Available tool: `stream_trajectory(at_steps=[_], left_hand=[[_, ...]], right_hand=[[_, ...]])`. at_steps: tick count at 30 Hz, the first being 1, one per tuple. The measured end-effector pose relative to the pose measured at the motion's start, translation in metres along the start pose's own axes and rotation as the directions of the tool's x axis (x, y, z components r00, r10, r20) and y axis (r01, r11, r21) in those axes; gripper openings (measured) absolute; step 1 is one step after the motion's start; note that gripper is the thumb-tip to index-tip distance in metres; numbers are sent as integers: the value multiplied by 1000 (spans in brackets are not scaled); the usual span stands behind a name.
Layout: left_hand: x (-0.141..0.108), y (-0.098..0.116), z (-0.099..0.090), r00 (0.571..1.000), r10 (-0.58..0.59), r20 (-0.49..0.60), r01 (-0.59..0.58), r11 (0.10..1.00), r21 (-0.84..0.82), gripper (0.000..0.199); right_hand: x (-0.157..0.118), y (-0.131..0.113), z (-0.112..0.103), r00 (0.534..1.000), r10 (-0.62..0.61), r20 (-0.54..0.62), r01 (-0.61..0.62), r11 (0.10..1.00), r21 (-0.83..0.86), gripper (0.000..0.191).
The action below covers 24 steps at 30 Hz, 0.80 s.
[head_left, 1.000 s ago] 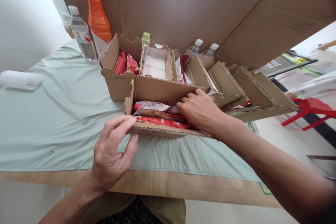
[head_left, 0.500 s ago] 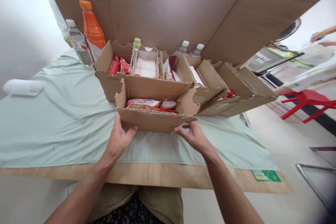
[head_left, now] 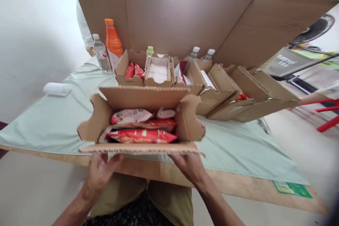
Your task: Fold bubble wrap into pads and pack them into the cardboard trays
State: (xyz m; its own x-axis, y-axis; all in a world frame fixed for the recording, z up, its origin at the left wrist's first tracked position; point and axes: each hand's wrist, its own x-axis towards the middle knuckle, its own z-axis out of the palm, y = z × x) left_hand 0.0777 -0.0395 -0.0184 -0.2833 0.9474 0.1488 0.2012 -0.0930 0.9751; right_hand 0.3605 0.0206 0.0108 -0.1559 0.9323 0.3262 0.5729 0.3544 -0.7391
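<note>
Between my two hands is an open cardboard box [head_left: 143, 97] with scalloped ends, raised near the table's front edge. Inside it lie a red snack packet [head_left: 143, 136], a white and pink packet [head_left: 131, 116] and a small pale bundle [head_left: 165, 113]. My left hand [head_left: 102, 169] grips the box's near left side from below, its fingertips partly behind the cardboard. At the near right side, my right hand [head_left: 186, 162] holds it too, fingers hidden under the box.
A row of cardboard boxes [head_left: 129, 80] with packets stands behind, before a tall cardboard panel [head_left: 180, 21]. An orange drink bottle [head_left: 113, 39] and a water bottle [head_left: 100, 54] stand left. A white roll [head_left: 57, 89] lies on the green cloth [head_left: 79, 113]. Another person's sleeve [head_left: 84, 24] shows behind.
The box has come up and toward me in both hands, away from the row. It tips so that more of its contents show. The view has shifted as well.
</note>
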Motion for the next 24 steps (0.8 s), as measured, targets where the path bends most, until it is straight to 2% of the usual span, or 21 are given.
stream_trajectory(at_steps=[1,2,4,5,8,10,11,13,16,18,20,22,24], left_hand=[[14,7,-2,993,63,-98,-71,994,-79,52],[30,15,0,988,98,-116,-113,984,-135,66],[57,30,12,984,145,-107,-165,964,-207,75],[65,35,21,989,138,-60,-149,959,-240,74],[65,35,43,995,85,54,-65,952,-299,66],[55,24,44,997,23,69,-1,950,-311,62],[52,17,40,998,-13,64,32,951,-307,59],[54,3,18,997,-71,28,76,960,-268,51],[85,-9,-34,995,-62,-77,48,985,-168,29],[120,-9,-69,992,-51,-116,32,986,-165,23],[159,-6,-96,987,-46,-151,20,986,-164,22],[196,-4,-109,983,-44,-175,14,986,-169,23],[227,-7,-108,976,-40,-213,2,984,-177,26]], right_hand=[[15,-8,4,1000,-14,0,14,1000,6,33],[28,-14,5,1000,-28,-13,28,1000,11,35],[43,-23,2,997,-29,-69,29,1000,-1,38],[43,-24,-2,995,-13,-98,11,1000,-20,39],[15,-16,-12,985,71,-158,-89,990,-108,41],[-14,-8,-8,976,78,-201,-106,985,-134,42],[-27,-4,-1,979,62,-196,-89,987,-134,42],[-46,-3,21,988,4,-152,-21,994,-108,46],[-50,-14,70,999,-45,-30,44,999,-31,63],[-36,-28,105,997,-52,59,50,998,27,78],[-12,-44,137,985,-90,149,82,995,63,91],[16,-60,163,962,-112,248,103,993,50,100],[41,-73,181,929,-98,358,100,995,12,102]])
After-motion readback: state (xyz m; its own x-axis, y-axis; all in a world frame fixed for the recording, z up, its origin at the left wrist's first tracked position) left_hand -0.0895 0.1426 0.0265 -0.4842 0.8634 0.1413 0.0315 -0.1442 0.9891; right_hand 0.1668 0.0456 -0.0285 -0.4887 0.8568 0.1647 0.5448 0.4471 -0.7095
